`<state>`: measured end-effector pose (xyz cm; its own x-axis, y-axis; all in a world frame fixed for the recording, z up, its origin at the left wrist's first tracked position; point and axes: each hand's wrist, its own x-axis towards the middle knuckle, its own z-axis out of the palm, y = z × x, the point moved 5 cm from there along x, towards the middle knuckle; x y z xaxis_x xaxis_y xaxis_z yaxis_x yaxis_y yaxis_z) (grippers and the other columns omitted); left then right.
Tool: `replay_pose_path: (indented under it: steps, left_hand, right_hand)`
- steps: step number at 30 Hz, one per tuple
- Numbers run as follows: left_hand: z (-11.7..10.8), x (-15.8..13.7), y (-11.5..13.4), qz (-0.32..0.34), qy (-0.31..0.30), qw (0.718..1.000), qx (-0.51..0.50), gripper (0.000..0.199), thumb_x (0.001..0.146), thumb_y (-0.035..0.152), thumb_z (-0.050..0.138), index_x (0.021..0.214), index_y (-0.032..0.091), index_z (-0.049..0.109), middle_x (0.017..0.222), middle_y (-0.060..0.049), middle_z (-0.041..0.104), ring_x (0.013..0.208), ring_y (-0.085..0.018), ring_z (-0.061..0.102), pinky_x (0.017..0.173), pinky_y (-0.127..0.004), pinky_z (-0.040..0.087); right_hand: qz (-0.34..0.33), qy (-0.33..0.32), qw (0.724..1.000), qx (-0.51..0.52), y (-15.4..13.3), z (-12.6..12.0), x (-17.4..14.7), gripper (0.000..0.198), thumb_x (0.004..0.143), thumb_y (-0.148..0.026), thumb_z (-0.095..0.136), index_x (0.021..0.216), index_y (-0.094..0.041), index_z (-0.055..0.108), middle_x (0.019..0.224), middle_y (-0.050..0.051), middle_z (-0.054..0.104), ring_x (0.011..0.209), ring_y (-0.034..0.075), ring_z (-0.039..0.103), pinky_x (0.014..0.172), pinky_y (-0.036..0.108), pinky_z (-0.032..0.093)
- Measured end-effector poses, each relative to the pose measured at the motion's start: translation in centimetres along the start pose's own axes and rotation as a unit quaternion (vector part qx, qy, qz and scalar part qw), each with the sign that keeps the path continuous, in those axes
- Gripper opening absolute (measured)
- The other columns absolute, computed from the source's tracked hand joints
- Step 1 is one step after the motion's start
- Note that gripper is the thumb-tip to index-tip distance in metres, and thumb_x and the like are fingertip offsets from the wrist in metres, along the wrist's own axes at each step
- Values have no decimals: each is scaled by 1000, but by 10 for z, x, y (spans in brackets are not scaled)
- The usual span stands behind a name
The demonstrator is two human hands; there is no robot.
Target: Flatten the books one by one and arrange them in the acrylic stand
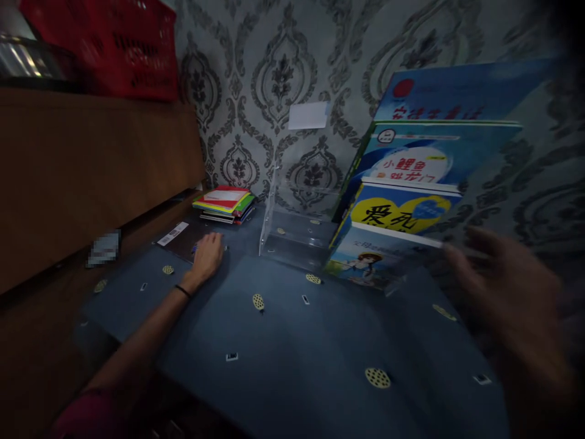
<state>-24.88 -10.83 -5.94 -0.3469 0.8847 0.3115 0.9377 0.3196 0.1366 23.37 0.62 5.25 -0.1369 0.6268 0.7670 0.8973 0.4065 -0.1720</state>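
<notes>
By the table's (pixel 292 360) left edge, a dark book (pixel 179 241) is partly covered by the left hand (pixel 208 257), grip hidden; the right hand (pixel 507 286), seemingly empty, is held loosely open beside racked books (pixel 388 259). Probably light and bendable, the dark book is best pinched edgewise.

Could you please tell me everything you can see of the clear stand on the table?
The clear stand looks like transparent plastic, with a glossy left side panel and stepped ledges. It stands upright on the blue-grey tabletop, before the patterned wall, both visible through it. Books with four covers showing sit in tiers on its right part, largely hiding it. The right hand is close by; blur hides any contact.
</notes>
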Motion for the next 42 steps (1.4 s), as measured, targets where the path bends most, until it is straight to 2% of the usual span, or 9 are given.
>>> replay_pose_path:
  steps: [3, 6, 11, 15, 19, 24, 30, 37, 42]
  left_hand:
    - [0, 12, -55, -106, -25, 994, 33, 42, 103, 34, 40, 136, 10, 51, 142, -22, 55, 133, -34, 51, 111, -47, 41]
    - [-1, 24, -96, -160, -34, 986, 37, 50, 103, 38, 36, 142, 7, 46, 151, -27, 47, 140, -40, 45, 113, -55, 37]
    - [7, 35, -140, -210, -70, 975, 30, 57, 103, 46, 35, 142, 6, 47, 152, -30, 47, 142, -45, 43, 109, -64, 39]
    - [18, 38, -157, -202, -78, 976, 30, 60, 102, 51, 34, 145, 10, 48, 157, -27, 43, 148, -42, 37, 115, -64, 32]
    - [24, 41, -166, -190, -80, 978, 28, 64, 100, 56, 35, 147, 15, 48, 159, -24, 43, 147, -41, 39, 115, -63, 33]
    - [24, 41, -171, -181, -71, 981, 24, 67, 99, 59, 37, 149, 15, 47, 154, -25, 48, 141, -44, 46, 112, -64, 35]
    - [30, 30, -159, -127, -76, 989, 2, 63, 98, 57, 44, 148, 19, 50, 155, -20, 48, 140, -40, 47, 113, -58, 37]
    - [36, 6, -120, 1, -83, 996, -44, 62, 97, 57, 47, 146, 20, 53, 157, -15, 48, 143, -33, 45, 117, -50, 35]
    - [33, -13, -80, 109, -94, 984, -109, 55, 99, 55, 45, 141, 22, 60, 154, -13, 52, 141, -31, 48, 119, -51, 34]
  right_hand:
    - [47, 74, 995, 56, -34, -29, -9, 38, 94, -34, 54, 126, -21, 69, 118, 19, 74, 92, 30, 74, 77, 43, 57]
    - [-27, 66, 991, 118, -77, -29, -28, 28, 95, -33, 53, 115, -25, 71, 109, 13, 78, 89, 27, 75, 80, 41, 59]
    - [-209, -75, 940, 260, -135, 20, -81, 24, 99, -23, 50, 114, -26, 68, 106, 9, 78, 98, 25, 76, 88, 40, 61]
    - [-248, -162, 904, 308, -157, 56, -120, 28, 101, -19, 48, 120, -26, 68, 109, 8, 78, 101, 22, 75, 93, 39, 62]
    - [-267, -232, 880, 318, -168, 79, -146, 32, 103, -19, 48, 128, -26, 66, 114, 8, 76, 104, 22, 74, 94, 39, 63]
    - [-273, -228, 880, 315, -169, 93, -170, 28, 102, -22, 51, 125, -25, 67, 121, 9, 75, 110, 25, 73, 103, 49, 59]
    - [-258, -234, 880, 323, -168, 95, -175, 28, 103, -26, 50, 124, -27, 68, 124, 9, 74, 112, 25, 72, 105, 49, 58]
    - [-254, -261, 870, 332, -171, 94, -171, 31, 103, -26, 49, 127, -28, 68, 123, 8, 73, 112, 25, 72, 105, 51, 57]
    - [-249, -264, 872, 328, -169, 97, -175, 29, 103, -27, 50, 124, -28, 69, 124, 9, 73, 113, 26, 71, 106, 55, 56]
